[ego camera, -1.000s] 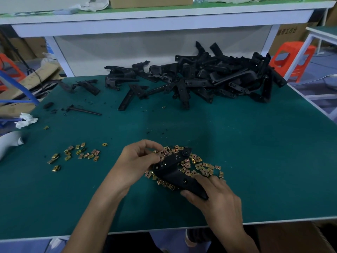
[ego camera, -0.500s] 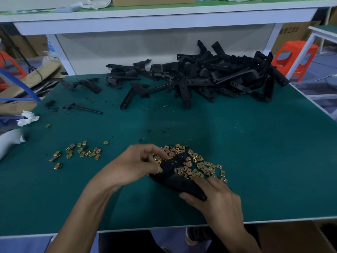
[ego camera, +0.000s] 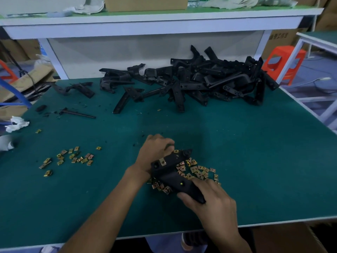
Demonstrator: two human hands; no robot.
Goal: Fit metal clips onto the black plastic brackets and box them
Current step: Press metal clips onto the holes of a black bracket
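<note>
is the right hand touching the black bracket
Touching. The head view shows the right hand gripping the near end of the black bracket, thumb and fingers curled round it.

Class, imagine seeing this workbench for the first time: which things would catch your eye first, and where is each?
The big tangled pile of black plastic brackets along the far side of the green table draws the eye first. Near the front edge, the left hand and right hand grip one black bracket over a heap of brass-coloured clips. A smaller scatter of clips lies to the left.
</note>
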